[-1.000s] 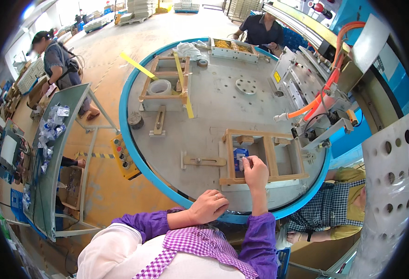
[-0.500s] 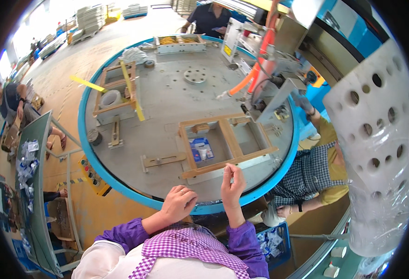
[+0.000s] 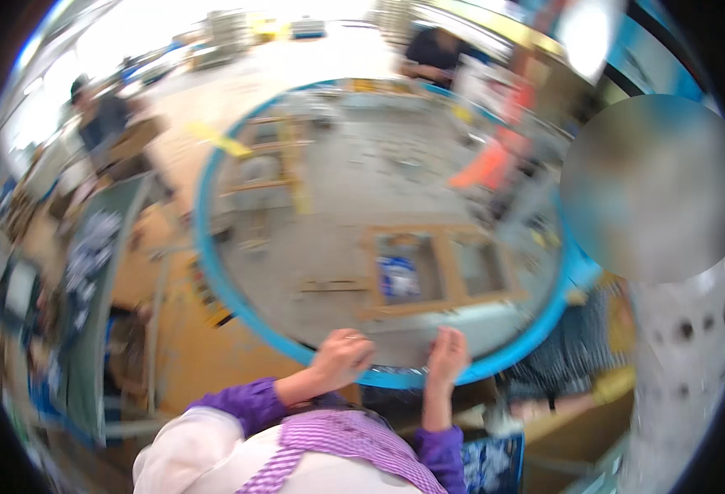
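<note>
My left hand (image 3: 343,360) is held over the near rim of a round grey turntable (image 3: 329,239) with a blue edge. Its fingers are curled, and no object shows in them. To its right, my right hand (image 3: 448,356) is raised with the fingers drawn together; it too shows nothing held, though the picture is smeared. Both hands are apart from the wooden frame (image 3: 447,272) just beyond them, which has two openings. In the left opening lies a blue and white package (image 3: 398,277), its details blurred.
Another wooden frame (image 3: 266,188) with yellow strips stands on the turntable's left side. Orange hoses (image 3: 494,165) hang at right. A blue crate (image 3: 494,461) sits low beside my right arm. A person (image 3: 436,56) is across the turntable; a checked garment (image 3: 564,342) shows at right.
The whole scene has shifted right and slightly down and is blurred, as the view has turned. Both hands keep about the same pose near the turntable's edge.
</note>
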Tool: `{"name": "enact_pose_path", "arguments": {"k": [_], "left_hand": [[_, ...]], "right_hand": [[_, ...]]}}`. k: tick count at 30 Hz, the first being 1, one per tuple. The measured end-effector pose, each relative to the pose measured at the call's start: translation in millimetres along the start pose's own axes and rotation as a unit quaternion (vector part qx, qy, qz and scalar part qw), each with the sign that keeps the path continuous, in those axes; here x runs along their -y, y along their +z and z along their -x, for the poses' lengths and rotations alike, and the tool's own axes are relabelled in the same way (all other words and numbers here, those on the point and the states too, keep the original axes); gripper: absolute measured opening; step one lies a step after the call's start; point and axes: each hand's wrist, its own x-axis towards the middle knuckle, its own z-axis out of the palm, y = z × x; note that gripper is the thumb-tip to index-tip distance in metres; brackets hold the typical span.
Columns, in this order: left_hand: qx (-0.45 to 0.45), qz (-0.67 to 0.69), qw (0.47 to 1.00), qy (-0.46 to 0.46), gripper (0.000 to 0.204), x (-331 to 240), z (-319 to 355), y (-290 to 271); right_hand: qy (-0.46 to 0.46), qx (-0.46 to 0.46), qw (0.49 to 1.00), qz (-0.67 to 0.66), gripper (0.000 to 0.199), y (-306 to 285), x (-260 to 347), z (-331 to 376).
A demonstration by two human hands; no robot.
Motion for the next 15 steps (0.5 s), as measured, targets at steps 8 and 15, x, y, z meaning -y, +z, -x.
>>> {"name": "enact_pose_path", "arguments": {"k": [8,15], "left_hand": [[-0.034,-0.005,0.999,-0.023,0.011,-7.2,5.7,9.1],[-0.059,-0.005,0.997,-0.047,0.010,-7.9,8.0,11.7]], "right_hand": [[-0.012,0.028,0.999,-0.034,0.022,-17.6,2.6,-1.2],[-0.010,0.047,0.998,-0.030,0.023,-14.0,8.8,-1.0]]}}
